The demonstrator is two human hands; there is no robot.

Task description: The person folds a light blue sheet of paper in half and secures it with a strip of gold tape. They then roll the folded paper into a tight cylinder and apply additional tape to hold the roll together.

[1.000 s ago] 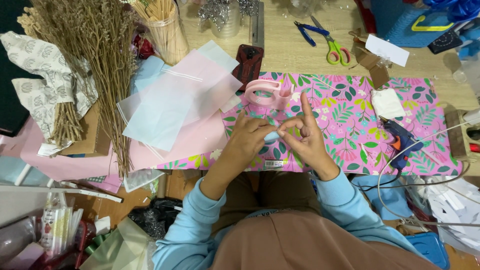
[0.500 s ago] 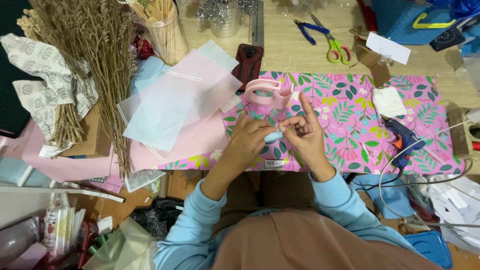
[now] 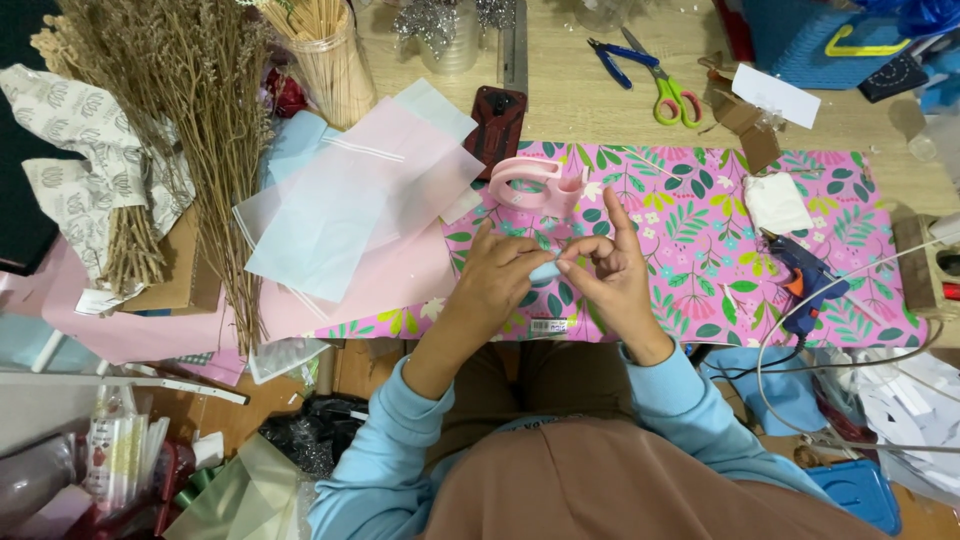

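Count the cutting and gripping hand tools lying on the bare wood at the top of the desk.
2. Blue-handled pliers lie at top centre, and green-and-pink scissors lie just right of them, their tips close together. More tools could be hidden under the clutter of paper and boxes.

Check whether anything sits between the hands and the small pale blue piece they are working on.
Nothing visible does. The left hand and right hand both pinch the small pale blue piece directly, above the pink floral paper. The pink tape dispenser lies beyond them, apart from the piece.
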